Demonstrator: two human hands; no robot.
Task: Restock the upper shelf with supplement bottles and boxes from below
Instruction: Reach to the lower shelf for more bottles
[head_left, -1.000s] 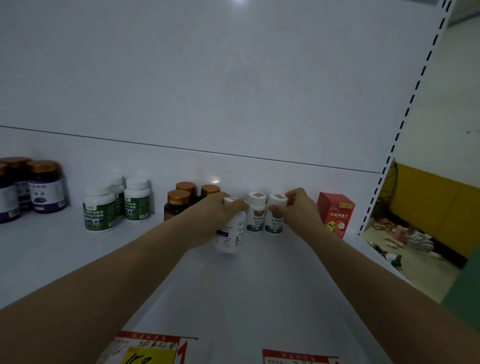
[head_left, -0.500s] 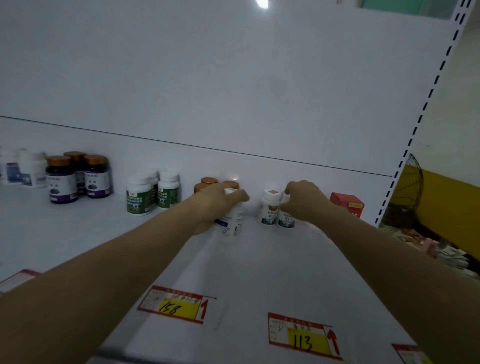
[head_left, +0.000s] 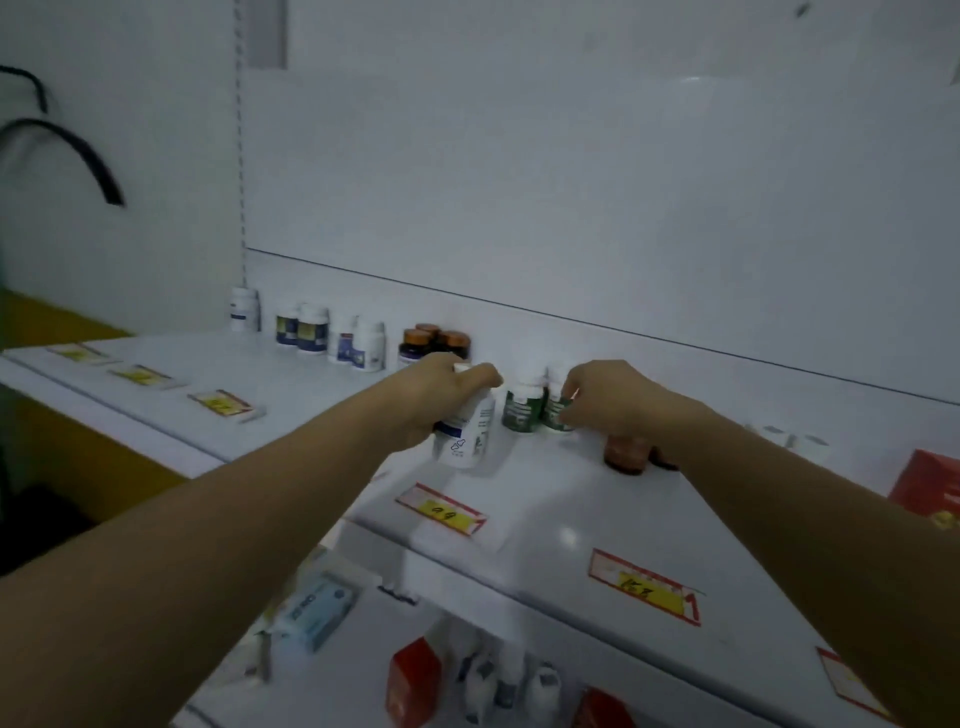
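A: Your left hand (head_left: 441, 397) is wrapped round a white bottle (head_left: 465, 431), thumb over the cap end. Firm clamp. The bottle is tilted, its base at or just off the upper shelf (head_left: 545, 525). Probably tilted because you're walking it into line rather than setting it straight down.

B: Your right hand (head_left: 608, 402) has its fingertips curled onto a green-label bottle (head_left: 557, 413), thumb low and fingers near the cap. It reads as a pinch, though blur softens it. A second green-label bottle (head_left: 523, 410) stands touching it on the left. My guess is that you're steadying that pair so the white one slots in beside them without knocking them.

A: The row sits deep, near the back panel. Amber-capped bottles (head_left: 436, 340) stand behind your left hand. Brown-capped bottles (head_left: 626, 452) sit under your right wrist, so mind that wrist.

B: On writing, the white bottle's label shows a dark blue band and a small outline logo, and its text is unreadable. The green labels are unreadable too. The yellow price tag (head_left: 447, 512) at the shelf lip looks like "99". The next tag (head_left: 644, 592) is too smeared to read.

A: On the lower shelf (head_left: 363, 665) there is a red box (head_left: 413, 680) and a pale blue box (head_left: 317, 613). So there's stock left to bring up, and I judge you're mid-task.
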